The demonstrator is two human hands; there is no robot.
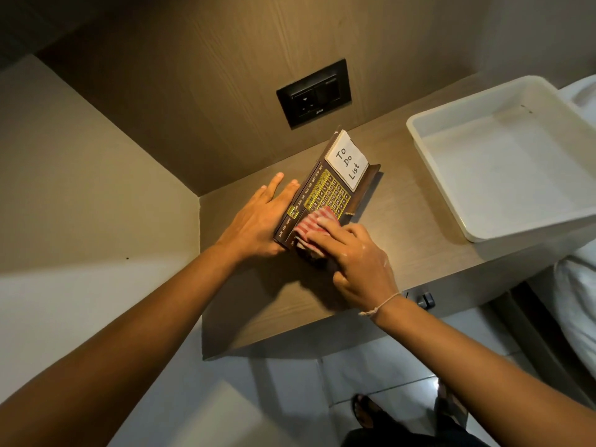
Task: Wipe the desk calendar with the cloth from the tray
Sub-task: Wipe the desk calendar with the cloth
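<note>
A dark brown desk calendar (325, 191) with gold month and date squares stands tilted on the wooden desk (406, 221). A white "To Do List" note pad (347, 160) sits at its far end. My left hand (261, 221) lies flat against the calendar's left back side, bracing it. My right hand (351, 256) presses a red-and-white striped cloth (311, 225) onto the calendar's near lower face. The cloth covers part of the date grid. A white tray (435, 179) sits at the right with nothing visible in it.
A black wall socket plate (314, 91) is on the wooden back panel behind the calendar. A beige side wall closes the desk's left. White bedding (577, 304) lies at the far right. Below the desk edge are tiled floor and my feet in sandals (364, 411).
</note>
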